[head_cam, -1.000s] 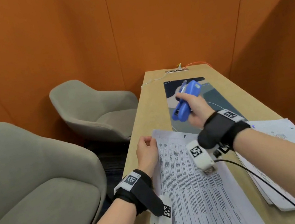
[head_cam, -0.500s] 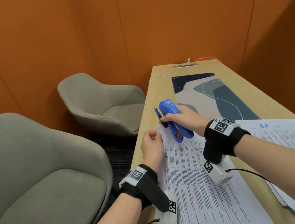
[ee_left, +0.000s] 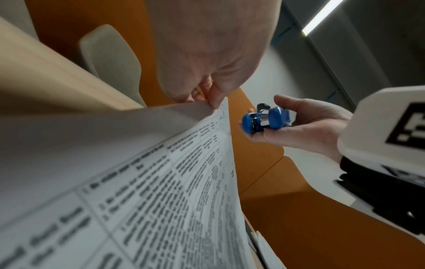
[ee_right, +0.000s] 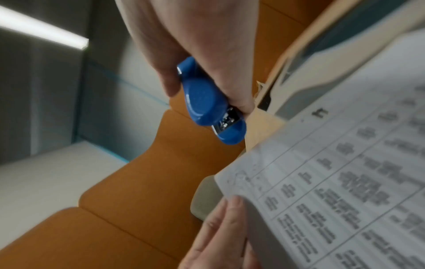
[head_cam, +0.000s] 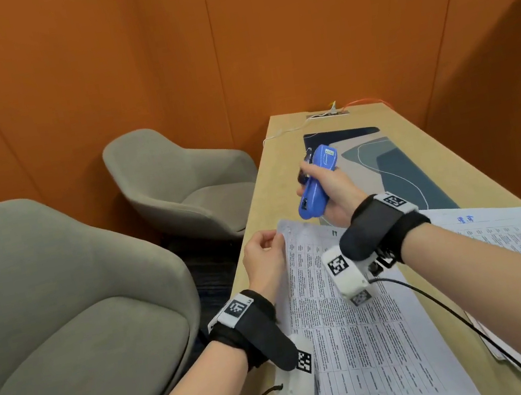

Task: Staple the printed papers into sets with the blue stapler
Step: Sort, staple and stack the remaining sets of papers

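Note:
A set of printed papers (head_cam: 355,327) with tables of small text lies on the wooden table (head_cam: 269,175) in front of me. My left hand (head_cam: 262,256) pinches its far left corner (ee_left: 218,107) and lifts it a little off the table. My right hand (head_cam: 330,188) grips the blue stapler (head_cam: 316,184) in the air just beyond that corner, apart from the paper. The stapler (ee_right: 207,102) shows its metal mouth in the right wrist view. The left wrist view catches the stapler (ee_left: 266,120) lying in the right palm (ee_left: 306,127).
A second pile of papers (head_cam: 511,243) lies to the right under my right forearm. A blue and beige mat (head_cam: 396,166) covers the table's far middle, with a cable port (head_cam: 328,113) at the far end. Two grey armchairs (head_cam: 67,335) (head_cam: 180,183) stand left; orange walls enclose the booth.
The stapler came down onto the paper's far left corner half a second ago and has since lifted up and away to the right. My left hand kept hold of the corner.

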